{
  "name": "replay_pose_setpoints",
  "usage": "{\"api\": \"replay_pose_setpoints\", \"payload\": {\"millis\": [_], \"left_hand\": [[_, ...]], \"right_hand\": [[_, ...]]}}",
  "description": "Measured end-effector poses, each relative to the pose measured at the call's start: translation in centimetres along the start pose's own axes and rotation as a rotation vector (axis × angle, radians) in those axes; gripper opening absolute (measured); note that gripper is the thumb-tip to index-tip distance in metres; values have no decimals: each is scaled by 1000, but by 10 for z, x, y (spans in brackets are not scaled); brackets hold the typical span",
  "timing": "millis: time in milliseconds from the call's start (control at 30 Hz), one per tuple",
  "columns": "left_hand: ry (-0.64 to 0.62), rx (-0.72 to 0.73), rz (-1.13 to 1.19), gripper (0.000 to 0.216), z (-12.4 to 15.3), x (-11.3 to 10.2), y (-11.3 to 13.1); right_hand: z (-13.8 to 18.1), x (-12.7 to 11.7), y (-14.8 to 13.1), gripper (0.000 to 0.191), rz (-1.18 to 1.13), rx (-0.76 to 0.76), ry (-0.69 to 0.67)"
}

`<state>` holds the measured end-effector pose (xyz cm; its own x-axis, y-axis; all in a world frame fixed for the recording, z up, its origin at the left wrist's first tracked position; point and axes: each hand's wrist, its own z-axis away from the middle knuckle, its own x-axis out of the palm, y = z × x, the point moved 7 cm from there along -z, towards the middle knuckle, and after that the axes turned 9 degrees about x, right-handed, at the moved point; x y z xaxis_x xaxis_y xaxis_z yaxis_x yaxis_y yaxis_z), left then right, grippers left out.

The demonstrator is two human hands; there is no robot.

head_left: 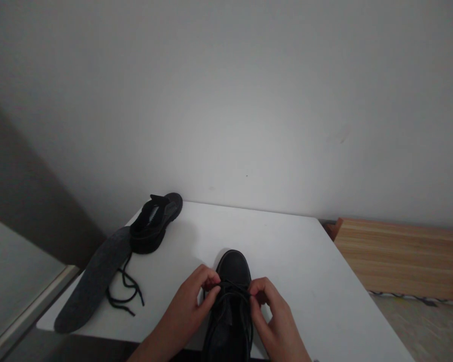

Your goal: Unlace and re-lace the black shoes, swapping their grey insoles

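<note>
A black lace-up shoe [233,265] lies at the front of the white table, its toe pointing away from me. Thumb and forefinger of my left hand [196,296] pinch the black shoelace [232,287] at the left side of the lacing. On the other side, my right hand [270,306] pinches the lace close to the right eyelets. The lace runs across the shoe's tongue between both hands. The heel end of the shoe is cut off by the bottom edge of the view.
A second black shoe [147,234] without laces stands at the table's back left. A grey insole [94,281] and a loose black lace [126,296] lie before it. The white table [305,266] meets a wall behind; a wooden board [400,256] is at right.
</note>
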<state>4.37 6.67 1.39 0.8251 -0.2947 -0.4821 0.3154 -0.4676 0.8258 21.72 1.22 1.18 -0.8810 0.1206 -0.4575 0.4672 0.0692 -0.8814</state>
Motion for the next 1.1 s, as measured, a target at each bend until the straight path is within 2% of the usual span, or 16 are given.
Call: {"api": "replay_pose_setpoints", "payload": {"millis": [100, 300, 400, 600, 800, 933, 1100], "left_hand": [[-19, 30, -20, 12, 0, 0, 2], [27, 19, 0, 13, -2, -3, 9], [44, 18, 16, 13, -2, -5, 11], [111, 10, 75, 5, 0, -11, 13], [100, -24, 230, 5, 2, -9, 14], [102, -45, 293, 4, 3, -7, 12], [139, -2, 198, 2, 2, -11, 11]], "right_hand": [[0, 1, 1, 11, -32, -12, 29], [1, -9, 2, 16, -73, 5, 101], [1, -10, 5, 17, -116, 33, 82], [4, -11, 10, 23, -329, 157, 165], [3, -13, 4, 29, -481, 198, 142], [5, -19, 5, 31, -475, 209, 169], [4, -25, 16, 25, -374, 167, 172]]}}
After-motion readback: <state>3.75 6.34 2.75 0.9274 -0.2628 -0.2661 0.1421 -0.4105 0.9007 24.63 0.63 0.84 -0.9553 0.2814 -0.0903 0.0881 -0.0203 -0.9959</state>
